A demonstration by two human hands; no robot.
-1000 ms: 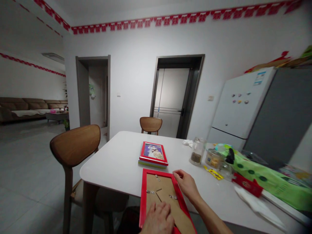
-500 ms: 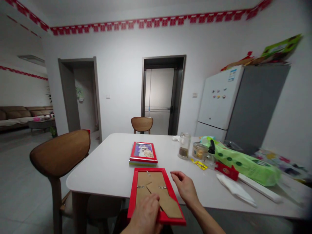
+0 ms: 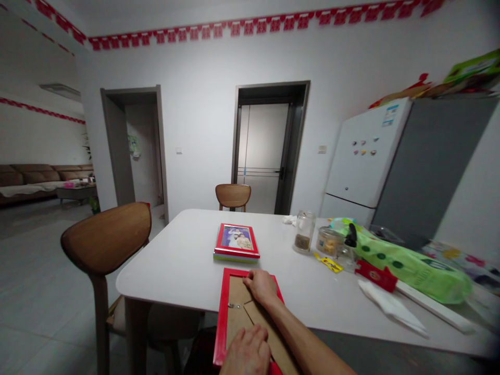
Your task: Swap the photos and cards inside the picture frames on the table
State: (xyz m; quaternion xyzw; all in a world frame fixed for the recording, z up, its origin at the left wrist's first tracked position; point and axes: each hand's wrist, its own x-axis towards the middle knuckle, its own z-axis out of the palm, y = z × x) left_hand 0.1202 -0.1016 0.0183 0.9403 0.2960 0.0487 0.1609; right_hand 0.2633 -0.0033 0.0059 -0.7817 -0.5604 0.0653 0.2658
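A red picture frame (image 3: 221, 323) lies back side up, reaching past the near table edge toward me. Its brown backing board (image 3: 236, 289) has a fold-out stand flap, and a small metal clip (image 3: 233, 306) shows at the left side. My left hand (image 3: 248, 351) rests over the lower part, fingers bent against the board and thumb hidden. At the top edge my right hand (image 3: 262, 287) has its fingertips closed where the top clip sits, covering it. Just beyond, another red frame with a photo (image 3: 237, 238) lies face up on a green-edged item (image 3: 234, 257).
On the white table (image 3: 167, 260) at right stand a glass jar (image 3: 304, 232), a lidded tub (image 3: 327, 242) and a pump bottle (image 3: 347, 247). Near them lie a yellow packet (image 3: 329, 263), green package (image 3: 414, 271) and white tissue (image 3: 390, 307). Wooden chairs (image 3: 109, 237) flank the table.
My right hand has moved left from beside the frame onto its top edge, over the top clip. My left hand stays on the lower part. The view has shifted slightly.
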